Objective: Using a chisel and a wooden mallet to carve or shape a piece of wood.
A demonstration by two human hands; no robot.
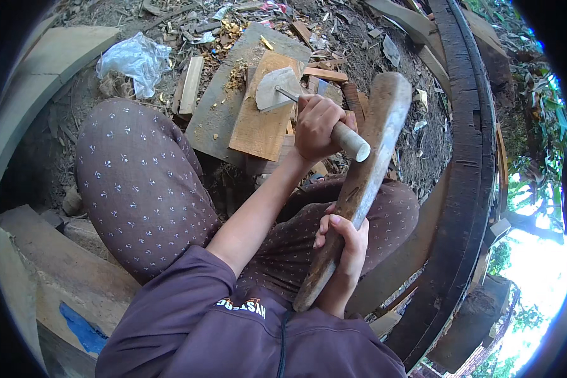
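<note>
My left hand (320, 126) is closed around the pale round handle of a chisel (351, 142). The blade slants away to the upper left, and its tip meets a pale, flat wooden piece (268, 92) with a rounded edge. That piece lies on a light brown wooden block (258, 130), resting on a wide grey board (213, 116). Closer to my body, my right hand (349, 242) wraps round the narrow lower part of a long wooden mallet (379, 129). The mallet's thick end is raised just right of the chisel handle, and whether the two touch I cannot tell.
Wood chips and offcuts (192, 85) litter the ground around the board. A clear plastic bag (135, 63) lies at the upper left. Curved timbers stand at both sides, including a dark beam (469, 157) on the right. My bent knees (138, 183) flank the work.
</note>
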